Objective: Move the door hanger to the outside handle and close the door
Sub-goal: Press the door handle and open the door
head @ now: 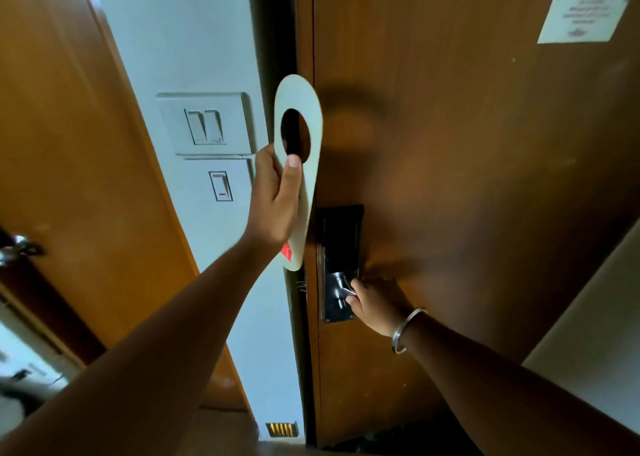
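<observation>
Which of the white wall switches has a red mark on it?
The single white rocker switch on the lower wall plate, just left of the hand holding the hanger; it has a red bar near its bottom. The paired white rocker switches on the plate above are plain.

White switch plates on the wall, a printed notice upper right, another wooden door left
</observation>
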### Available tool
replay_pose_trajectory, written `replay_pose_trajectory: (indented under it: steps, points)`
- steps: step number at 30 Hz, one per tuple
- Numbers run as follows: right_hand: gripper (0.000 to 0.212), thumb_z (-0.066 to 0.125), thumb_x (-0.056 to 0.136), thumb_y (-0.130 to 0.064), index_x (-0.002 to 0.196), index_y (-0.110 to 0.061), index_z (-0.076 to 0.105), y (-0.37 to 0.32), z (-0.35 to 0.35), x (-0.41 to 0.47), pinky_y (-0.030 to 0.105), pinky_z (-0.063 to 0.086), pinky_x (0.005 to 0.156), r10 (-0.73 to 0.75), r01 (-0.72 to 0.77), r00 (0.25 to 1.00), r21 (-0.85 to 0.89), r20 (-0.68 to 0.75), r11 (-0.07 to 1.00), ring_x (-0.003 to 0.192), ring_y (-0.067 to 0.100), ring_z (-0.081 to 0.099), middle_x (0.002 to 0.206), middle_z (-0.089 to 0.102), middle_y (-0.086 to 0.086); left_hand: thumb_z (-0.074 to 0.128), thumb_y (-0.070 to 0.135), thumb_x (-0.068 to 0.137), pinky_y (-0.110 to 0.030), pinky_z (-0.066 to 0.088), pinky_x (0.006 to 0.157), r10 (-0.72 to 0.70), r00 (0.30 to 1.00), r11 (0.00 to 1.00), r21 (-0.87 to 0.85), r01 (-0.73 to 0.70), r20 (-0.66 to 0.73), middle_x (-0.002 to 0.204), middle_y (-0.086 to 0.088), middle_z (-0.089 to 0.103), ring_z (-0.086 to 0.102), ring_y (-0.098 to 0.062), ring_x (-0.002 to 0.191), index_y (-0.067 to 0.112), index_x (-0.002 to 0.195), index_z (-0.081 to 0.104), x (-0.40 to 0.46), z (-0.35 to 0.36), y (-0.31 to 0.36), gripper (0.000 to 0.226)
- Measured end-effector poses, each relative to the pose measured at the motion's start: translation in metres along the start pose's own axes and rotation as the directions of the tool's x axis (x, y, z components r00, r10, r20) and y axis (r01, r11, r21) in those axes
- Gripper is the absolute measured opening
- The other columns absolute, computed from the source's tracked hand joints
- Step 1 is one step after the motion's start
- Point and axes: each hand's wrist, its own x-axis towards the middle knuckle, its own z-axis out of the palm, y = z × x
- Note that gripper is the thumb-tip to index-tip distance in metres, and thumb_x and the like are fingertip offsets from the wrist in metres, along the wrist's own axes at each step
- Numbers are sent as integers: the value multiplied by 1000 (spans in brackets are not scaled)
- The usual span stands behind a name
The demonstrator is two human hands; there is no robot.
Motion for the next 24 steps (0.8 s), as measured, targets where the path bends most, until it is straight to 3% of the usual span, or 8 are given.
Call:
replay_pose_trajectory:
  steps: [3, 5, 11, 14, 16, 18, 21, 24]
  points:
    - [29, 41, 99, -38, 94, -17, 60, -4, -3, -28, 31, 35, 69, -8, 7, 999, -42, -37, 999, 79, 17, 60, 84, 65, -4, 50, 48, 96, -9, 48, 79, 36, 999, 998, 57, -37, 29, 106, 15, 55, 56, 6, 101, 13, 131, 40, -27, -18, 2, 50]
    - [30, 38, 99, -37, 97, -17, 61, -8, -8, -47, 33, 37, 73, -3, 0, 999, -82, -37, 997, 85, 19, 63, 91, 69, -2, 58, 56, 88, -15, 51, 87, 13, 997, 998, 60, -17, 71, 122, 5, 57, 57, -4, 113, 13, 138, 36, -44, -29, -3, 69]
    - [29, 39, 98, -34, 106, -18, 61, -28, -23, -102, 48, 33, 111, 159, -153, 987, -153, 25, 976, 100, 22, 63, 105, 67, 1, 75, 49, 80, -1, 43, 85, -62, 979, 995, 91, 45, 192, 137, 18, 46, 47, 9, 123, 33, 145, 27, -71, -53, -37, 82]
    - [17, 53, 91, -25, 97, -18, 66, -47, -39, -131, 32, 44, 88, 252, -255, 961, -15, -109, 967, 88, 21, 66, 93, 68, 1, 77, 48, 80, 2, 40, 82, -61, 964, 993, 109, 33, 258, 130, 29, 42, 45, 18, 117, 38, 143, 28, -81, -59, -59, 80]
    - [10, 65, 84, -16, 93, -16, 70, -65, -57, -150, 32, 49, 71, 313, -308, 921, 58, -233, 950, 80, 23, 67, 86, 70, 2, 77, 51, 78, -1, 38, 84, -102, 944, 991, 112, 70, 314, 134, 19, 42, 46, 4, 120, 34, 145, 29, -86, -60, -73, 85]
    - [11, 68, 86, -17, 96, -18, 69, -88, -77, -168, 30, 54, 68, 361, -344, 872, 111, -331, 933, 78, 16, 66, 86, 70, -1, 77, 58, 71, -9, 45, 86, -95, 924, 994, 90, 67, 369, 138, 7, 46, 48, -11, 124, 27, 143, 33, -90, -61, -87, 90]
    - [12, 65, 90, -20, 101, -17, 68, -119, -113, -186, 25, 49, 71, 356, -359, 817, 83, -452, 930, 80, 10, 63, 89, 69, -4, 82, 56, 65, -43, 59, 90, -39, 882, 999, 47, 19, 470, 131, -8, 56, 55, -27, 122, 16, 137, 43, -95, -57, -111, 91]
    - [20, 54, 93, -29, 97, -17, 69, -153, -158, -193, 26, 41, 72, 290, -363, 806, -43, -515, 931, 78, 11, 60, 86, 67, -4, 82, 58, 64, -45, 61, 86, -23, 846, 1000, 9, 22, 533, 128, -6, 55, 56, -23, 117, 19, 137, 43, -108, -48, -126, 92]
